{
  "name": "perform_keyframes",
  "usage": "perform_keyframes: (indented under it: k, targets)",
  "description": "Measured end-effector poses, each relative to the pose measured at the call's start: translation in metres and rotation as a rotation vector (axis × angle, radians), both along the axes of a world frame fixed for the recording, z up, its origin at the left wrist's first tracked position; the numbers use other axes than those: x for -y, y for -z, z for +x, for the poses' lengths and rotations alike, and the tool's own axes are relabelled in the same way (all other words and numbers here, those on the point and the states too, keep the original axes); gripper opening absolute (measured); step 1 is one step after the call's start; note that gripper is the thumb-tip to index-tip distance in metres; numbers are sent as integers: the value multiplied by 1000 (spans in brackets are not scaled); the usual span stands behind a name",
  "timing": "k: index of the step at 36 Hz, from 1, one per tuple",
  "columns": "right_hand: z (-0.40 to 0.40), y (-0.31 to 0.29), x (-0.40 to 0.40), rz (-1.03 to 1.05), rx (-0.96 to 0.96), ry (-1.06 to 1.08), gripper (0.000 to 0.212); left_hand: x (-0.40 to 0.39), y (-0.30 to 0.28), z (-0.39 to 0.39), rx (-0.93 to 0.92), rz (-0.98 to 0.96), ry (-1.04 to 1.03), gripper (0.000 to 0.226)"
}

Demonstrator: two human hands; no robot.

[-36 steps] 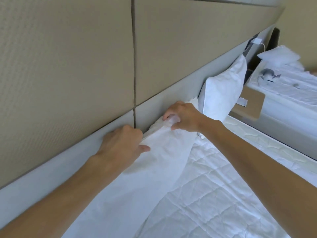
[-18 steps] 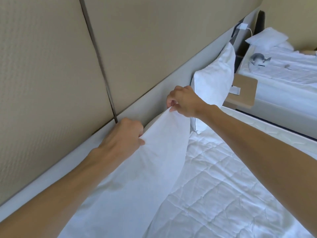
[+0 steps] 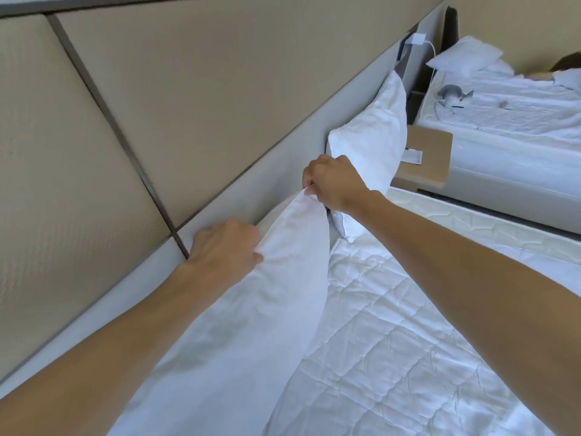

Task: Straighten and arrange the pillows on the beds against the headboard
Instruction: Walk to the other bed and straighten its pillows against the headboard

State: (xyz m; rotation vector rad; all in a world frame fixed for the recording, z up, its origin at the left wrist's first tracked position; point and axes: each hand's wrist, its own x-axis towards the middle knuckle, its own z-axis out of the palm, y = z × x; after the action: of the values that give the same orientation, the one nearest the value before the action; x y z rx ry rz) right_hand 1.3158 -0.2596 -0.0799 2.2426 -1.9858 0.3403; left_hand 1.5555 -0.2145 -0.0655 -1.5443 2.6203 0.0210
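Pillow in hand: near white cotton pillow [image 3: 251, 325], long and soft, lying along the foot of the headboard at the left side of the bed, its far end lifted off the mattress.
Right hand: right hand [image 3: 333, 184] is closed tight on the far top corner of that pillow, fingers [image 3: 309, 180] curled over the fabric, pulling the corner up to a point.
Left hand: left hand [image 3: 224, 250] grips the pillow's upper edge nearer to the viewer, thumb on the front face, the other fingers tucked behind between pillow and headboard; knuckles touch the grey band.
Arms: both bare forearms reach in from the near edge, left one low along the pillow, right one crossing above the mattress.
Headboard: beige padded headboard panels [image 3: 204, 89] split by dark seams, with a pale grey padded band [image 3: 283, 171] running below them; the pillow leans against this band.
Second pillow: plump white pillow [image 3: 374, 133] standing upright against the grey band just beyond the right hand, its near lower corner beside the held corner.
Mattress: white quilted mattress cover [image 3: 393, 341] with diamond stitching, to the right of the pillow.
Nightstand: light wooden nightstand [image 3: 430, 158] past the far pillow, a small white label on it.
Other bed: second bed with rumpled white sheets [image 3: 518, 108] at far right, a white pillow [image 3: 465, 55] at its head.
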Motion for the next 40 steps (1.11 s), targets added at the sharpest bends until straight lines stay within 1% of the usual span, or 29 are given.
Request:
perform_keyframes:
  k: [3,5,7,8,10,12,14,15,16,17,19,22,24,27,31,33,36,40]
  targets:
    - [0,-1,2,-119,27,24,7,9,-1,5,-29,9,4,41]
    - [2,1,3,-158,67,19,8,16,-5,5,-26,43,5,42]
    - [3,9,6,-146,203,21,7,23,-9,1,15,94,13,42]
    - [2,14,6,-146,315,30,8,28,-10,-3,27,116,21,42]
    - [-4,29,6,-193,611,72,9,38,-13,-17,12,118,43,43]
    - [-14,48,-2,-244,986,169,15,49,-15,-34,-31,70,83,49]
    - [-24,71,-14,-237,1329,272,19,58,-19,-51,-100,22,116,55]
    - [-30,85,-21,-208,1457,309,19,64,-21,-58,-148,21,105,56]
    - [-35,100,-27,-163,1537,344,19,70,-21,-63,-198,33,88,56]
    - [-40,115,-33,-117,1574,375,19,78,-20,-69,-236,50,80,57]
    - [-47,144,-43,-40,1583,445,19,93,-16,-80,-276,77,88,58]
    - [-48,184,-57,51,1618,507,21,106,-8,-98,-308,93,112,48]
    - [-46,209,-62,111,1642,532,22,109,-1,-110,-286,44,156,46]
    - [-43,247,-63,182,1654,556,22,116,10,-124,-265,-66,209,51]
    - [-36,291,-53,193,1691,573,17,125,20,-130,-311,-113,192,45]
    - [-34,308,-46,198,1687,573,18,126,21,-134,-279,-149,207,45]
    - [-31,332,-36,247,1652,586,26,128,23,-137,-233,-207,266,55]
    - [-29,363,-24,282,1546,614,30,135,26,-135,-243,-277,315,53]
